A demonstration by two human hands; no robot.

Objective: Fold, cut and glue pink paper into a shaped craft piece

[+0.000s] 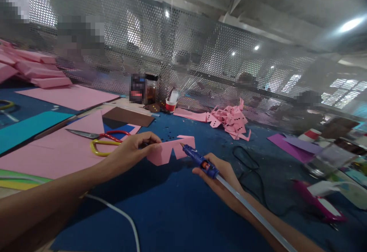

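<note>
Between the fingers of my left hand (140, 147) is a pink paper cutout (162, 153) with a notch in its lower edge and folded flaps, held up above the blue tabletop (172, 213). My right hand (220, 171) grips a blue hot glue gun (199, 158), its nozzle at the cutout's upper edge; whether it touches cannot be made out. A long clear glue stick (249, 204) sticks out of the gun's back, toward me. Scissors (107, 139) with red and yellow handles lie on pink paper sheets (37, 152), left of my left hand.
A heap of dotted pink cutouts (229, 120) lies at the back, beside a paper cup (171, 104) and a jar (151, 91). A magenta glue gun (321, 202) and dark cable (252, 168) are on the right. Perforated metal panels (200, 53) stand behind; blurred people show beyond.
</note>
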